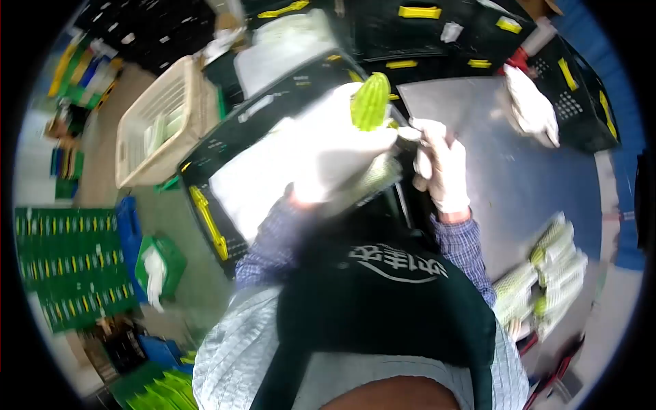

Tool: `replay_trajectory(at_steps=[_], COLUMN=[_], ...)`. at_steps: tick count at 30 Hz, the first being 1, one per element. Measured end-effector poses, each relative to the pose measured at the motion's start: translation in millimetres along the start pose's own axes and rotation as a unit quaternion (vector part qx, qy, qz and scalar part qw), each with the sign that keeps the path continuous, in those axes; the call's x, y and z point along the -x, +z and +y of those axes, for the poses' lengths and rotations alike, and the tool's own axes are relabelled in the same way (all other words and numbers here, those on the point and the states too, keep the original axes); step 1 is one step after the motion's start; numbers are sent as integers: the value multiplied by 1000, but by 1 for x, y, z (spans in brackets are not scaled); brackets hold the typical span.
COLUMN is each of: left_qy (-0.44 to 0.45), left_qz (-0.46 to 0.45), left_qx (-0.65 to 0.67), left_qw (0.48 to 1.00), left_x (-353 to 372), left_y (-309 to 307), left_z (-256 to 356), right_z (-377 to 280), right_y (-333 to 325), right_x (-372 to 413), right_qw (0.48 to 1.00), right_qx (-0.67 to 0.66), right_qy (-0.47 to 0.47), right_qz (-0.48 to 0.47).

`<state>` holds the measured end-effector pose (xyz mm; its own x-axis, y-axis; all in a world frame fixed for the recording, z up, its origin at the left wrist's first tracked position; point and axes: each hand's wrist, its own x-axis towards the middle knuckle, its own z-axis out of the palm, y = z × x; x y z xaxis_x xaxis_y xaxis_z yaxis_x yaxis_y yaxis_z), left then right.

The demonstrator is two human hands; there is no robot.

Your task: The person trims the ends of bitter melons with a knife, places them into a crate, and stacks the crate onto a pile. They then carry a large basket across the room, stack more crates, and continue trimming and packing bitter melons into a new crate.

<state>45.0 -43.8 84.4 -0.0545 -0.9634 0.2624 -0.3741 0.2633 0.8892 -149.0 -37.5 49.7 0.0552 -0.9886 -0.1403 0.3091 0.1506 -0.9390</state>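
A bright green, ridged bitter melon (371, 102) stands up from my left hand (342, 154), which wears a white glove and is closed around its lower part. Close beside it, my right hand (441, 167), also gloved, has its fingers bent together near the melon's lower end. Something small and pale shows at those fingertips, too blurred to name. Below my left hand, a melon in white foam netting (379, 175) is partly covered. Under both hands a black crate (213, 222) with yellow handles holds white lining.
Several netted melons (547, 273) lie on the metal table (506, 184) at the right. A white cloth-like bundle (529, 106) rests farther back. Black crates (437, 34) line the far side. A cream basket (160, 116) and green bin (167, 263) stand left.
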Motion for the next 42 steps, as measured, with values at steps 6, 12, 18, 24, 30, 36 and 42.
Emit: replay_trajectory(at_steps=[6,12,18,24,30,36,42], left_qy=[95,142,-17,-63,-287,-214,-215], left_qz=[193,214,121,-284,-335,-314,-287], left_qx=[11,-258,-544,-322,44,-149,-189], left_qw=[976,931,830,901,897,913,914], left_x=[-19,-68,-55,7,-1,-7,7], left_y=[-103,-309,-256,-10,7,4,-6], left_z=[-32,-95,-166,-252,-252,-235,-237], right_z=[7,10,31,30,41,42,42], right_y=[-9,-17,-49,-53,-63,-53,-47], right_x=[-1,3,7,18,35,36,34], right_qw=[997,993,989,971,965,974,981], right_qx=[48,74,43,99,111,99,104], right_qy=[-16,43,28,54,57,56,46], right_qz=[57,77,137,212,229,195,159])
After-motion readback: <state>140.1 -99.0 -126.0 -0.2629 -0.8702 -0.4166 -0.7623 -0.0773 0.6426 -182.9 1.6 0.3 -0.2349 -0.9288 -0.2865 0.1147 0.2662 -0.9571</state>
